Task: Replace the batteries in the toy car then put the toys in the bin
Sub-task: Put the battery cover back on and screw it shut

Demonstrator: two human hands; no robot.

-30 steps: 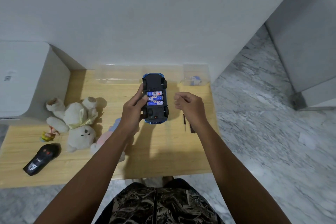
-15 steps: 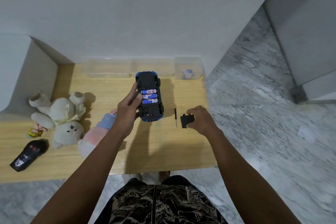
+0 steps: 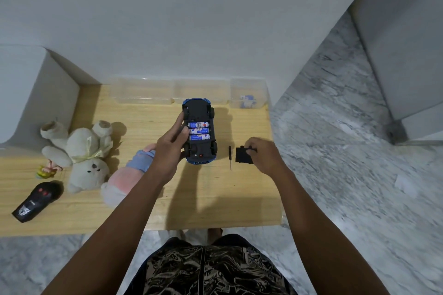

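Note:
A blue toy car (image 3: 200, 151) is turned belly-up above the wooden table (image 3: 211, 199), with three blue batteries (image 3: 199, 130) showing in its open compartment. My left hand (image 3: 171, 148) grips the car by its left side. To the right, my right hand (image 3: 263, 157) pinches the black battery cover (image 3: 243, 154) just above the table. A small black screwdriver (image 3: 230, 157) lies on the wood between the car and the cover.
Clear plastic bins (image 3: 143, 91) line the back edge; the right one (image 3: 248, 93) holds blue batteries. A white teddy bear (image 3: 81, 148), a pink and blue plush (image 3: 127, 177), a small figurine (image 3: 46, 170) and a black remote (image 3: 36, 201) lie on the left. A white box (image 3: 28, 93) stands at the far left.
My right hand moved from beside the car down to the right and picked up the black battery cover. The car stayed in my left hand.

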